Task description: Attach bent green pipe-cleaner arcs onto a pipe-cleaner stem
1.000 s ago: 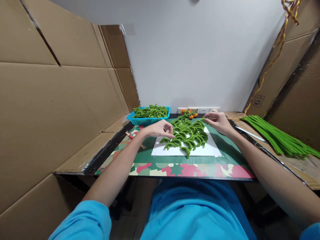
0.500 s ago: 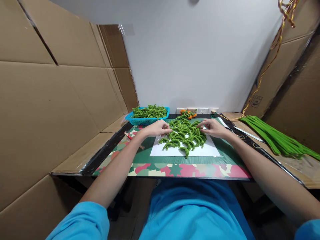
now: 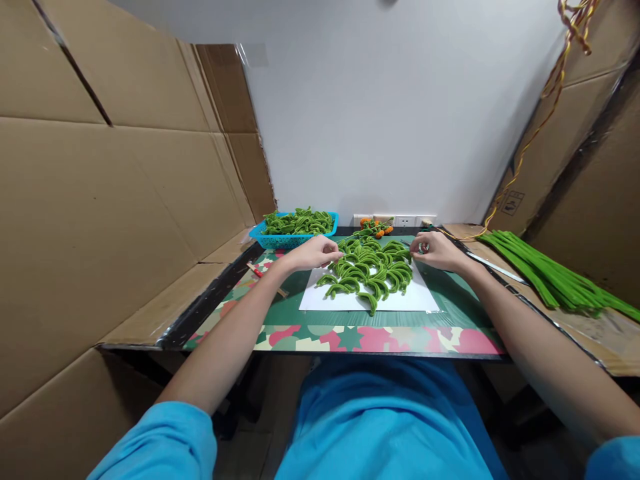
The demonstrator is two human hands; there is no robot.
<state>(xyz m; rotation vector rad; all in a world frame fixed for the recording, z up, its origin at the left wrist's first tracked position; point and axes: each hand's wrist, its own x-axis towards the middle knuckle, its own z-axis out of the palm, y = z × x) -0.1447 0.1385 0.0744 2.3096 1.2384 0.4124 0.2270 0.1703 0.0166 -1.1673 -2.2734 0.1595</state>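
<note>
Many bent, fuzzy green pipe-cleaner pieces (image 3: 369,259) lie spread over a white sheet of paper (image 3: 320,303) on the green mat. At the left edge of this spread is my left hand (image 3: 320,252), its fingers pinched together; what sits between the fingertips is hidden. My right hand (image 3: 434,250) is at the far right corner of the spread, fingers curled around a pair of scissors (image 3: 423,248). The dark blades point left, just behind the green pieces, and the hand covers most of the handles.
A blue basket (image 3: 295,240) heaped with green pieces stands back left. Orange flowers (image 3: 377,228) on green stems lie by the wall sockets (image 3: 405,221). Long straight green stems (image 3: 545,270) and a white strip (image 3: 495,267) lie right. A red-and-wood tool (image 3: 267,280) lies left.
My right hand has moved right and slightly back from the green pieces, and now has the scissors in its fingers. My left hand has stayed nearly still, pinched at the left edge.
</note>
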